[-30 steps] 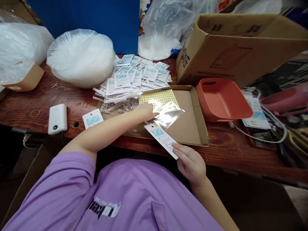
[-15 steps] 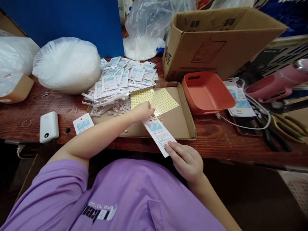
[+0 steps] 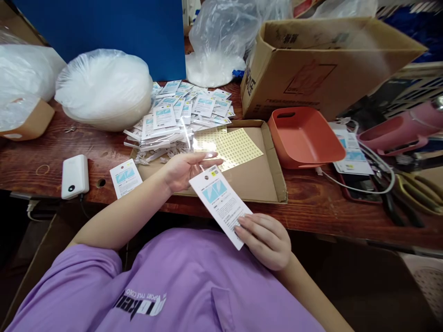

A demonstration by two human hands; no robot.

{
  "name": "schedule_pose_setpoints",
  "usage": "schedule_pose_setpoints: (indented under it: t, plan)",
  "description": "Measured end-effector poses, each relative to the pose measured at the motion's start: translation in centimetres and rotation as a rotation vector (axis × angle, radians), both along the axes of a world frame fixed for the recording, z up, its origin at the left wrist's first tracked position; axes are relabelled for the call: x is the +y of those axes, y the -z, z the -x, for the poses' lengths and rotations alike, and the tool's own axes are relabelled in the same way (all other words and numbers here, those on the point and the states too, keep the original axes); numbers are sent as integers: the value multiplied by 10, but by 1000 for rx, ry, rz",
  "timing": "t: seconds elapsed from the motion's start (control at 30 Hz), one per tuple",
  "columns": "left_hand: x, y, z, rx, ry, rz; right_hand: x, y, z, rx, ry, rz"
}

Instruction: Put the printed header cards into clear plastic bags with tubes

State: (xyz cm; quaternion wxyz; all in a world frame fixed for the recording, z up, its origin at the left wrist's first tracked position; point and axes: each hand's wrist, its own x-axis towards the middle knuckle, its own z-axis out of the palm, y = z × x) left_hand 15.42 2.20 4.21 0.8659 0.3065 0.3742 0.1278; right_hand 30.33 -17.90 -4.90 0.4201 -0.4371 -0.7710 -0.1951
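A white printed card (image 3: 221, 205) with a blue picture and a round hang hole is tilted in front of me. My right hand (image 3: 265, 237) grips its lower end, fingers on the printed face and thumb hidden underneath. Beside the card's top end is my left hand (image 3: 185, 170), its fingers stretched out and apart. A bright glare by these fingers looks like clear film, but I cannot make out its edges. Just beyond lie yellow sticker sheets (image 3: 240, 147) in a shallow cardboard tray (image 3: 268, 180).
A heap of similar cards (image 3: 180, 108) rises behind the tray's left side. One loose card (image 3: 125, 177) lies near a white power bank (image 3: 75, 176). To the right stand an orange bin (image 3: 306, 138), a large carton (image 3: 311, 78) and scissors (image 3: 418, 191).
My left hand has drawn back from the sticker sheets, down and left, and its fingers have opened out. The card has come closer to me in my right hand. The view has shifted slightly.
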Motion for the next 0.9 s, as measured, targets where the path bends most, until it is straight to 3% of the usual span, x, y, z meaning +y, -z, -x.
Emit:
schedule_pose_setpoints:
  t: [0.13, 0.3, 0.5, 0.6, 0.73, 0.9]
  plan:
    - [-7, -4, 17, 21, -49, -57, 8, 0, -1, -11, 68, 3]
    - [-5, 0, 38, 12, -140, -32, 14, -5, 4, -75, 51, -13]
    - [-16, 2, 41, -3, -114, 12, 29, -13, 23, -126, 106, 95]
    - [-28, 4, 42, 25, 5, 80, 41, -24, 29, -80, 51, 189]
    - [-38, 12, 58, -45, 59, 68, 55, -41, 28, 148, -161, 396]
    - [-44, 19, 76, -87, 70, 46, 68, -35, 41, 752, -243, 880]
